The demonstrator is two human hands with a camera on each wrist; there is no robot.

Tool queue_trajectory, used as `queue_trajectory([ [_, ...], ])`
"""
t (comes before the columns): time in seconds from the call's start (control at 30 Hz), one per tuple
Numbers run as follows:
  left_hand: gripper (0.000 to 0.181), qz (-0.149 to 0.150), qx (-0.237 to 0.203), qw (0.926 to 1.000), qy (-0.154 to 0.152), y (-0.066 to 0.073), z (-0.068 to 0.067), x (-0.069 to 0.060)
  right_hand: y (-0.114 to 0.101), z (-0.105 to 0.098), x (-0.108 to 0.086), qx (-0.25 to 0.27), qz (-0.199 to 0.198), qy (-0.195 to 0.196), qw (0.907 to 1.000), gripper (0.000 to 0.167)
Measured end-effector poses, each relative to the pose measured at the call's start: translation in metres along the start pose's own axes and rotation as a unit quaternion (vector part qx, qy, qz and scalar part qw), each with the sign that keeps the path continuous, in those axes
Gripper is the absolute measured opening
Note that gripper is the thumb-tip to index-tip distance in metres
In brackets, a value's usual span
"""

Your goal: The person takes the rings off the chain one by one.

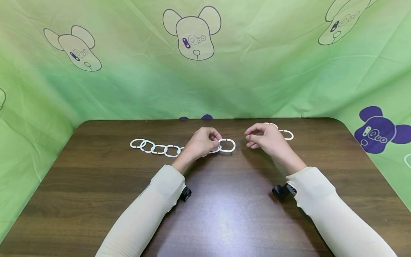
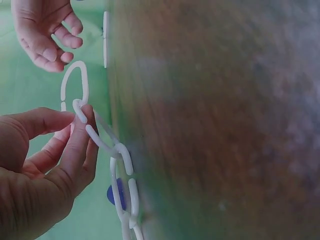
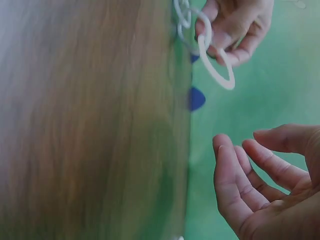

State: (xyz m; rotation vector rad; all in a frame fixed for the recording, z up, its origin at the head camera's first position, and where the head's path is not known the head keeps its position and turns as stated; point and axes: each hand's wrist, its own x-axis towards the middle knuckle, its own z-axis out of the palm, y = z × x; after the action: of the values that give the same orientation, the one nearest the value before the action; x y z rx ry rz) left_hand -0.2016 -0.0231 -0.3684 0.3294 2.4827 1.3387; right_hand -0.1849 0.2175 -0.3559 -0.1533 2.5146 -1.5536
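A chain of white plastic links [image 1: 159, 149] runs across the table from the left toward the middle. My left hand [image 1: 201, 142] pinches a link near the chain's right end between thumb and fingers, as the left wrist view shows. From there the end link [image 2: 75, 82] sticks out toward the right hand; each link has a small gap in its side. My right hand [image 1: 264, 138] hovers just right of the end link, apart from it. Its fingers [image 3: 227, 175] are loosely bent, and nothing is between them and the thumb.
Beyond the right hand lie more white links [image 1: 287, 135], partly hidden by that hand. The brown wooden table [image 1: 224, 221] ends at a green printed cloth [image 1: 135, 71] that rises behind it and at both sides. Each wrist wears a small black camera [image 1: 282, 191].
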Motion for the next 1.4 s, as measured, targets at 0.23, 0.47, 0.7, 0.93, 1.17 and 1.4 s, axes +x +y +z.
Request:
queue_trajectory([
  [0.23, 0.020, 0.006, 0.003, 1.0000, 0.002, 0.000, 0.000, 0.000, -0.005, 0.014, 0.000, 0.015, 0.007, -0.018, 0.9997, 0.029],
  [0.47, 0.019, 0.008, -0.004, 1.0000, 0.002, 0.000, 0.000, 0.000, -0.005, 0.028, 0.003, 0.041, 0.015, -0.030, 0.9986, 0.028],
  [0.7, 0.018, -0.005, -0.026, 0.9996, -0.001, 0.000, -0.001, -0.001, -0.007, 0.040, 0.004, 0.058, 0.015, -0.025, 0.9979, 0.028],
  [0.93, 0.018, -0.010, -0.020, 0.9997, 0.000, 0.000, -0.002, -0.001, -0.006, 0.045, 0.008, 0.067, 0.018, -0.019, 0.9974, 0.026],
  [1.17, 0.020, -0.002, 0.006, 1.0000, 0.008, 0.000, -0.002, 0.000, -0.006, 0.048, 0.008, 0.071, 0.019, -0.019, 0.9971, 0.026],
  [1.4, 0.020, -0.003, 0.005, 0.9999, 0.009, 0.000, -0.001, 0.000, -0.003, 0.048, 0.006, 0.064, 0.021, -0.018, 0.9976, 0.025],
])
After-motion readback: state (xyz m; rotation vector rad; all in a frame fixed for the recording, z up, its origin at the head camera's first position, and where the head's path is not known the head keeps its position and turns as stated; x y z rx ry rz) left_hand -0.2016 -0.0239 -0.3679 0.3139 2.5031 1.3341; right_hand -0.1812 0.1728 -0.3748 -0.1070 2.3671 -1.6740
